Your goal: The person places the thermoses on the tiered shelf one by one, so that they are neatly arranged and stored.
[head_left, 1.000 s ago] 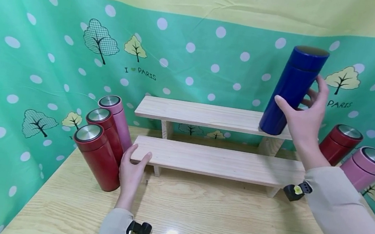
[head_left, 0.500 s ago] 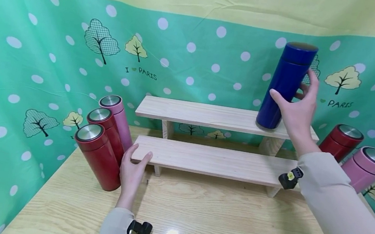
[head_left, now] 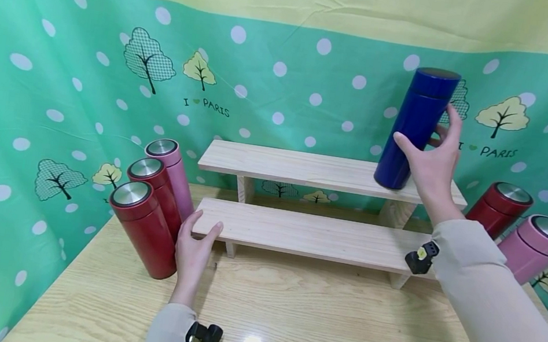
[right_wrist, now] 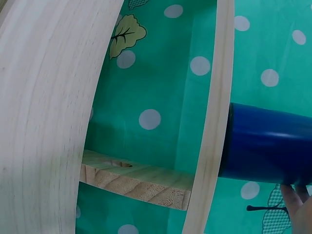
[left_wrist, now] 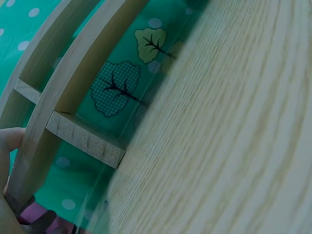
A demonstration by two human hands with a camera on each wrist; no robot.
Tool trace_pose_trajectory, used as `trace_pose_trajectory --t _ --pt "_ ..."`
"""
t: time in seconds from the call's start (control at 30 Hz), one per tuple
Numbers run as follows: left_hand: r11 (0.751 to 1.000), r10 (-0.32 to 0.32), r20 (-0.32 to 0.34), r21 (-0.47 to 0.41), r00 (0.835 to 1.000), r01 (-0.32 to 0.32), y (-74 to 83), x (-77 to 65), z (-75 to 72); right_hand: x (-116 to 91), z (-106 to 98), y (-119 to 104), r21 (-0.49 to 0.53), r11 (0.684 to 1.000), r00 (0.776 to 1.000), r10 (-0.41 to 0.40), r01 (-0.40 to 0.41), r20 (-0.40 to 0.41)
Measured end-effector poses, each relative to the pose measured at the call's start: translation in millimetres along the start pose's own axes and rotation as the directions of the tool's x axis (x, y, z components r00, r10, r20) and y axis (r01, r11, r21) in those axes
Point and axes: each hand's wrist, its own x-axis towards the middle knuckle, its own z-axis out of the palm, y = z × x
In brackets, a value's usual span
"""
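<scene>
A tall blue thermos bottle (head_left: 413, 129) stands on the upper board near the right end of a two-tier wooden shelf (head_left: 297, 232). My right hand (head_left: 434, 167) grips it from the right, thumb at the front and fingers round the far side. In the right wrist view the base of the blue bottle (right_wrist: 268, 146) meets the upper board's edge, and only some fingertips (right_wrist: 292, 202) show. My left hand (head_left: 193, 253) holds the left end of the lower board between thumb and fingers. The left wrist view shows that thumb (left_wrist: 12, 138) against the board's edge.
Left of the shelf stand two red thermos bottles (head_left: 147, 229) and a pink one (head_left: 176, 175), close beside my left hand. A red bottle (head_left: 497, 208) and a pink bottle (head_left: 536, 249) stand at the right, near my right forearm. A patterned green cloth (head_left: 284, 96) hangs behind.
My right hand has carried the blue bottle left and a little back, and it has come more upright on the upper board. The left hand has stayed on the lower board.
</scene>
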Motion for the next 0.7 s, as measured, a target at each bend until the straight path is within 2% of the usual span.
trace_pose_trajectory --t 0.3,0.7 --pt "1.0 0.0 -0.001 -0.007 1.0 0.0 1.5 -1.0 0.0 -0.4 -2.7 3.3 -0.013 1.0 1.0 0.002 -0.002 0.014" --pt "1.0 0.0 0.007 -0.008 1.0 0.0 1.4 -1.3 0.3 -3.2 -3.9 4.9 0.013 0.999 0.997 0.035 -0.036 0.071"
